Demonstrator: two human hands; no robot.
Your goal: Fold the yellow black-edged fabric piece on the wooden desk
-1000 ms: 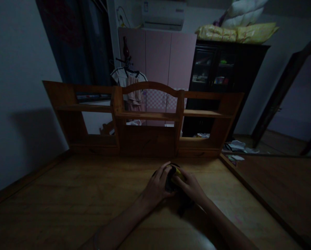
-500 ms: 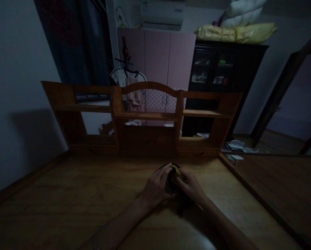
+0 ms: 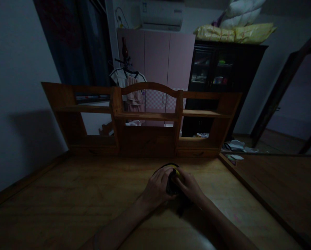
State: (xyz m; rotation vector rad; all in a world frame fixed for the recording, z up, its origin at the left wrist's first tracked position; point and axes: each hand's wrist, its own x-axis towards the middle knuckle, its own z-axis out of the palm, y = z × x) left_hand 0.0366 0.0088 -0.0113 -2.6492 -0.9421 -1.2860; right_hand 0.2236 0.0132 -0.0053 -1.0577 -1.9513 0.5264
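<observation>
Both hands meet over the wooden desk (image 3: pixel 93 194), around a small black-and-yellow object (image 3: pixel 172 187) whose kind I cannot make out in the dim light. My left hand (image 3: pixel 158 185) is curled around its left side, the thumb below. My right hand (image 3: pixel 190 185) grips its right side, fingers at the yellow part on top. A thin black cord or strap arcs behind the fingers, and a dark end (image 3: pixel 181 211) hangs or lies below the right wrist. Much of the object is hidden by my fingers and shadow.
A wooden shelf unit (image 3: pixel 147 116) with small drawers stands along the desk's far edge. A raised wooden rim (image 3: pixel 259 194) borders the right side, and a white wall (image 3: pixel 20 104) rises at left. Behind are a pink wardrobe (image 3: pixel 157 59), a dark cabinet (image 3: pixel 238 69) and hanging clothes (image 3: pixel 133 86).
My hands have shifted slightly around the object, and the left fingers sit a little lower. More of the black cord's arc shows behind them. Both hands keep their hold.
</observation>
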